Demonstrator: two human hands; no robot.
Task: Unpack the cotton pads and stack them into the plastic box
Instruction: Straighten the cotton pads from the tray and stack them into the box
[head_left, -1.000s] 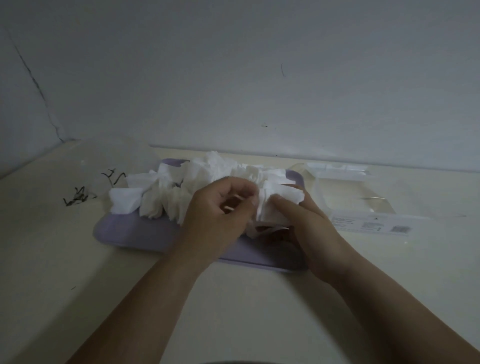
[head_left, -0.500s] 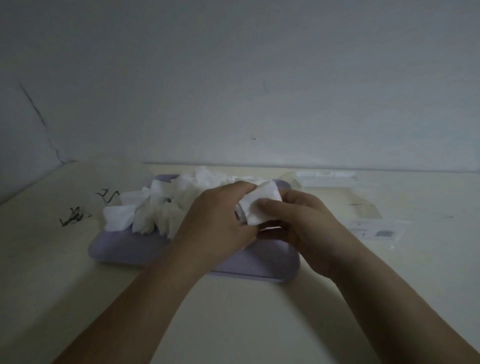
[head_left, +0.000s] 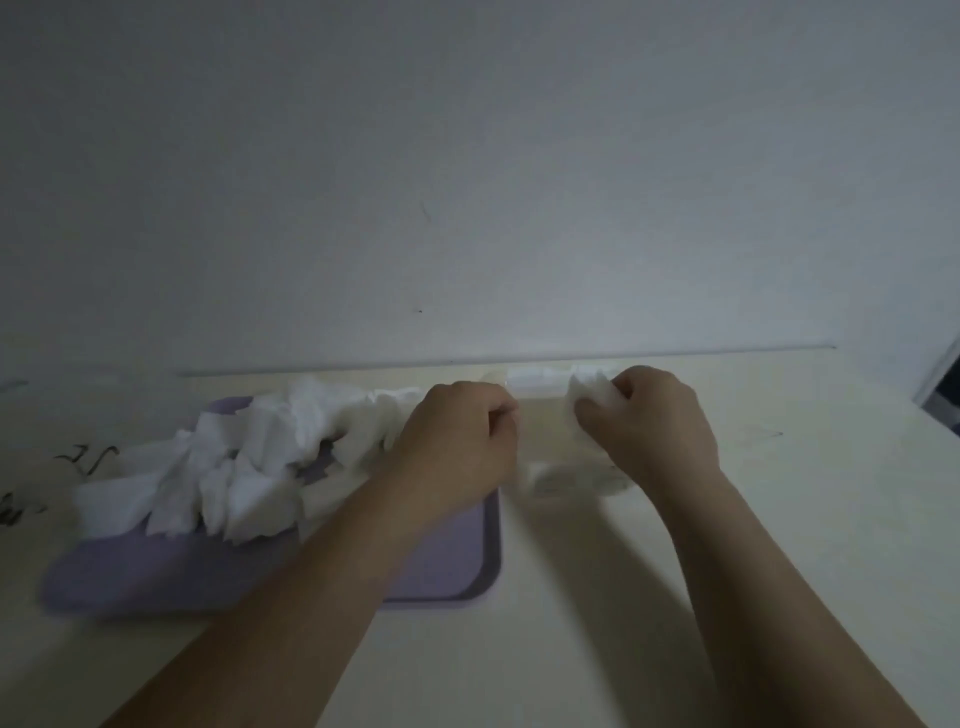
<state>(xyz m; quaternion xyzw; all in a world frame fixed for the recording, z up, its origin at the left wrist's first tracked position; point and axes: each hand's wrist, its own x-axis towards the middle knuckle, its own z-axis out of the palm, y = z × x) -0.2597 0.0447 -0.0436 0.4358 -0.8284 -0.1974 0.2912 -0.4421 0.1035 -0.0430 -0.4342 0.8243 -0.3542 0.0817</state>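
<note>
Lilac tray at left, heaped with loose pads. By its right edge, left hand curled, released from the wad; cannot tell whether gripping anything. Further right, right hand pinching that wad, carried off the tray, now over the clear box. Likely next: laying it flat inside.
</note>
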